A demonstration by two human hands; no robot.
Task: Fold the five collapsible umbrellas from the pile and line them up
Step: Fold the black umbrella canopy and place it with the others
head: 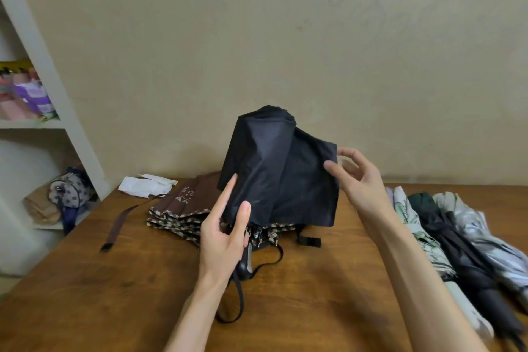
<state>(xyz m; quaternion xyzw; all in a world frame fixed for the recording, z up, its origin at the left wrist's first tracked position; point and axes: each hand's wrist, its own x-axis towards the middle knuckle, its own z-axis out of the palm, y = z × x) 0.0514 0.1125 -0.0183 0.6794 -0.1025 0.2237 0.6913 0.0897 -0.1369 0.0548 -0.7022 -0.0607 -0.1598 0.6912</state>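
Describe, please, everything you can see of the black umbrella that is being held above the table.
The black umbrella is collapsed but not yet folded: thin, matte fabric hangs loose in creased panels, top pointing up. Metal rib tips show under the hem. Its dark handle points down toward the table, a black wrist strap looping from it. The left hand grips it near the hem; the right hand pinches a fabric edge. It is in front of the brown umbrella.

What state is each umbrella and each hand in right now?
Black umbrella: collapsed, canopy loose, held upright.
Brown umbrella: lying flat, strap undone.
Floral umbrella: folded, lying down.
Dark umbrella: folded, beside it.
Silver umbrella: folded, beside that.
Left hand: grips black umbrella's lower end.
Right hand: pinches its canopy edge.
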